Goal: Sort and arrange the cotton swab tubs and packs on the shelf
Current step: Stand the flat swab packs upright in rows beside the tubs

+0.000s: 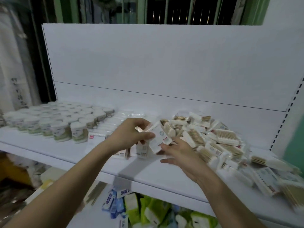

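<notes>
Over the white shelf (65, 150), the left hand (130, 137) grips a flat cotton swab pack (158, 140) by curled fingers, while the right hand (179, 152) lies beneath it with fingers spread and relaxed. Round swab tubs (54, 122) stand grouped at the shelf's left; a loose heap of swab packs (218, 142) lies to the right.

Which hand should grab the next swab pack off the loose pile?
Right, probably. The right hand is open and sits against the loose pile on the shelf. The left hand already has a grip on a swab pack.
</notes>
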